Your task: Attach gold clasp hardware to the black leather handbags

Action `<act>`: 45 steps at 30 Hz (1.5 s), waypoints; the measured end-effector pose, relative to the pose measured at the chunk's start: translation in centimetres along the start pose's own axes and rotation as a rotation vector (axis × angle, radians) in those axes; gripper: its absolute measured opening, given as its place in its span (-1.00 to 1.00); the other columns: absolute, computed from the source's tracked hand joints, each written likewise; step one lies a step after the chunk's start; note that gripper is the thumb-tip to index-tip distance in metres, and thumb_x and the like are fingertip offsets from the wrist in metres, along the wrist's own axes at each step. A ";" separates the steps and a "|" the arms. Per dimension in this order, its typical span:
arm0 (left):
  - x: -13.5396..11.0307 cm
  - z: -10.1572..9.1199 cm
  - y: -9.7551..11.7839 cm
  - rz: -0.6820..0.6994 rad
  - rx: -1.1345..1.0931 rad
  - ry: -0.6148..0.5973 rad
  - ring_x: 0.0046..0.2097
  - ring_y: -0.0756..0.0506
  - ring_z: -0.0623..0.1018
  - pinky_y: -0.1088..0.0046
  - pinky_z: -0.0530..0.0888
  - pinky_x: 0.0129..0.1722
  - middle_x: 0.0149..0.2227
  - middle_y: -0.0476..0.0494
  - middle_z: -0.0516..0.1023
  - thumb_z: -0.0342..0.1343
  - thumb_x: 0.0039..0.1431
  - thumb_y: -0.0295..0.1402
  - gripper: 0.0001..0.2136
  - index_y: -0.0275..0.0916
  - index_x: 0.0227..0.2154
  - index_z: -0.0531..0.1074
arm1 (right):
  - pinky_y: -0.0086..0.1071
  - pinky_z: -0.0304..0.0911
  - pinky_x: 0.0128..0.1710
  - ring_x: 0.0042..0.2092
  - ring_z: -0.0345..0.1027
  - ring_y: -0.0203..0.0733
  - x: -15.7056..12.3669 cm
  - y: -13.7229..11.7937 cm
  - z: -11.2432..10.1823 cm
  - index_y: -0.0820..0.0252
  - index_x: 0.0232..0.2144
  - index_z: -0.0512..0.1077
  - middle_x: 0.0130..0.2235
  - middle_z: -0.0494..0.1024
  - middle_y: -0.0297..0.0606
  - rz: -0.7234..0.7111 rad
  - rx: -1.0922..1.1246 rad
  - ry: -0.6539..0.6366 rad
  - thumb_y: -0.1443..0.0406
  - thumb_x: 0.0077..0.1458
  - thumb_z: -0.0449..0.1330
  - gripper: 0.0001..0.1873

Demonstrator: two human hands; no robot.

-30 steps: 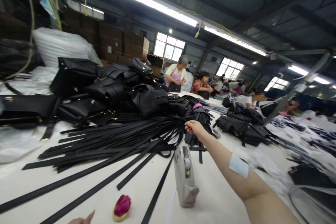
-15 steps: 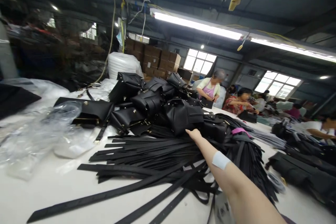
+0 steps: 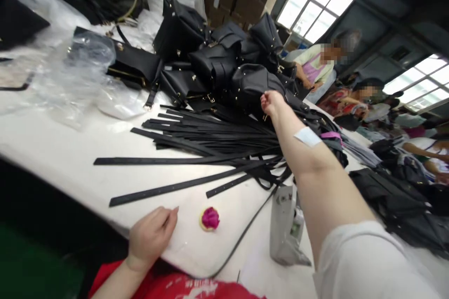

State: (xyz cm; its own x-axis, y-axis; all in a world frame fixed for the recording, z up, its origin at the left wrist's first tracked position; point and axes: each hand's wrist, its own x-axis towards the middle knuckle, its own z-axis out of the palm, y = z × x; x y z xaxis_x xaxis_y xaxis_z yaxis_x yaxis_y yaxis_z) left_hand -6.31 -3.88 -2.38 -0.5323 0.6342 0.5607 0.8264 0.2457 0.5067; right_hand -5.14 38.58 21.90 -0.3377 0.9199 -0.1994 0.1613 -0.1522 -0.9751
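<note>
- The person's 2 hands are well apart: the right hand [image 3: 272, 102] reaches far across the table, fingers curled in front of a black handbag [image 3: 253, 83]; whether they grip it cannot be told.
- The left hand [image 3: 152, 236] is loosely curled at the near edge, nothing visible in it, probably held back because the reach takes only 1 arm.
- Below the right hand, black straps [image 3: 210, 136] lie fanned with their ends toward the left, perhaps so single straps separate easily.
- Between the hands, a small yellow-rimmed holder with magenta cloth [image 3: 210, 219] and, to its right, a grey tape dispenser [image 3: 281, 226] stand on the near side, presumably for easy access.
- Farther off, more black handbags [image 3: 180, 30] are heaped, likely to save table space.
- Clear plastic wrap [image 3: 52, 86] lies left.
</note>
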 end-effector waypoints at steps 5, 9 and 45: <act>0.8 0.3 0.3 0.067 0.115 0.021 -0.56 0.00 0.33 0.40 0.17 -0.49 -0.64 0.01 0.32 0.06 0.24 -0.33 -0.67 -0.22 -0.65 0.29 | -0.58 0.16 -0.54 -0.54 0.19 -0.49 -6.5 -1.2 0.7 0.31 -0.34 0.36 -0.45 0.37 -0.39 0.042 -0.029 -0.116 0.29 0.33 -0.06 -0.72; 0.6 0.2 0.3 0.053 0.151 -0.003 -0.53 -0.02 0.35 0.39 0.16 -0.47 -0.62 -0.02 0.36 0.02 0.26 -0.28 -0.66 -0.21 -0.64 0.30 | -0.60 -0.04 -0.65 -0.65 0.04 -0.50 -15.6 4.9 0.2 0.22 -0.53 0.24 -0.60 0.30 -0.45 -0.029 -0.153 -0.289 0.36 0.25 -0.11 -0.69; 0.8 -1.5 0.9 -0.142 -0.140 -0.119 -0.43 -0.08 0.49 0.43 0.35 -0.39 -0.52 -0.11 0.50 -0.17 0.29 -0.28 -0.66 -0.20 -0.56 0.37 | -0.33 0.20 -0.04 0.00 0.39 -0.04 -20.5 17.8 -3.0 0.26 -0.09 0.48 -0.06 0.55 -0.04 -0.271 -1.086 -0.197 0.13 0.23 0.00 -0.59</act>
State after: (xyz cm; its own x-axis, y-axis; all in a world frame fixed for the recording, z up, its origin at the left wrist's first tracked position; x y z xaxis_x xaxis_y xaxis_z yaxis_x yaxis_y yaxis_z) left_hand -6.27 -4.25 -0.51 -0.6095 0.6842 0.4004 0.7066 0.2398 0.6657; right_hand 7.41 18.11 8.96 -0.6084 0.7873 -0.1005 0.7470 0.5252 -0.4077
